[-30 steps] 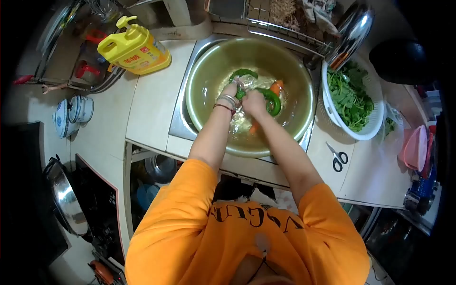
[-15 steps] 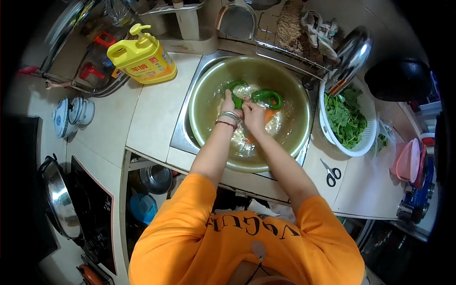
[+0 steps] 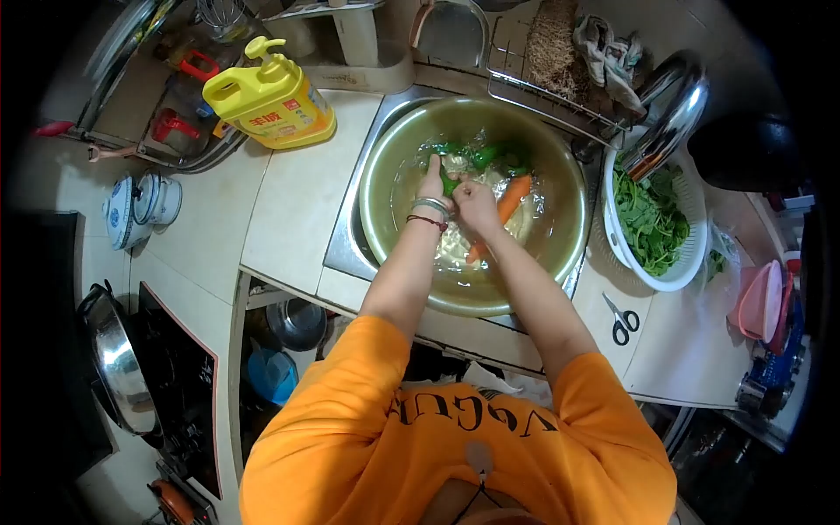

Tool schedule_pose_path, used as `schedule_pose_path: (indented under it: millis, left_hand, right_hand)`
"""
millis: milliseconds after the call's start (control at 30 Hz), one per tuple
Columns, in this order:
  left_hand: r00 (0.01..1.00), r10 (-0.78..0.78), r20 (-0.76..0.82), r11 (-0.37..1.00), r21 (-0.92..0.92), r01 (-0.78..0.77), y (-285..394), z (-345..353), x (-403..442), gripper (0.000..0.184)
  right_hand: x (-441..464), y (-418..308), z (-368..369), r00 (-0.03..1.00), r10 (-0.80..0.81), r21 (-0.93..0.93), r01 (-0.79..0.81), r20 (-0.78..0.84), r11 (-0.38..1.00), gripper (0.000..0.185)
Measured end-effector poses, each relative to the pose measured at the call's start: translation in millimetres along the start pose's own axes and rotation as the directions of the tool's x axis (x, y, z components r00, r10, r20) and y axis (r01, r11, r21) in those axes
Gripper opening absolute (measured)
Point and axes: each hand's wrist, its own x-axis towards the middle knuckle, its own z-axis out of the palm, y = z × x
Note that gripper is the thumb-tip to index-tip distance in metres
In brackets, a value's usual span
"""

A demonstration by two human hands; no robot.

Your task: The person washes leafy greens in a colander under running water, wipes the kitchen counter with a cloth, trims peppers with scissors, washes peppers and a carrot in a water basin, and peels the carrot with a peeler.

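A large olive-coloured basin [image 3: 385, 254] with water in it sits over the metal sink. Inside it my left hand [image 3: 435, 185], with bangles at the wrist, is closed on a green pepper [image 3: 449, 183]. My right hand [image 3: 477, 208] is beside it, fingers pressed together at the pepper's near end; whether they grip it or a small piece is hidden. Other green peppers [image 3: 500, 157] lie in the water behind my hands. An orange carrot [image 3: 514, 199] lies to the right of my right hand, partly behind it.
A white basket [image 3: 691, 273] of leafy greens [image 3: 646, 219] stands right of the basin, below the faucet [image 3: 674, 114]. Black-handled scissors [image 3: 622, 322] lie on the counter [image 3: 682, 350]. A yellow pump bottle [image 3: 273, 101] is at the left, with lidded pots [image 3: 140, 206] farther left.
The view has shifted slightly. The peppers and the carrot have moved in the water, and more of the carrot shows. My hands stay together at the green pepper.
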Motion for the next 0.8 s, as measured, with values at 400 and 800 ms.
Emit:
schedule_pose_path:
  millis: [400,800]
  left_hand:
    - [0.992,0.084,-0.09,0.992,0.103,-0.074,7.7,-5.5,-2.4,0.037]
    - [0.993,-0.08,-0.085,0.995,0.06,0.085,14.0,-4.6,-9.3,0.025]
  right_hand:
    - [-21.8,-0.7,-51.1,0.935,-0.126,-0.325,0.013,-0.331,0.946,0.015]
    - [32.6,-3.9,-40.6,0.909,0.41,0.527,-0.384,0.073,0.758,0.018]
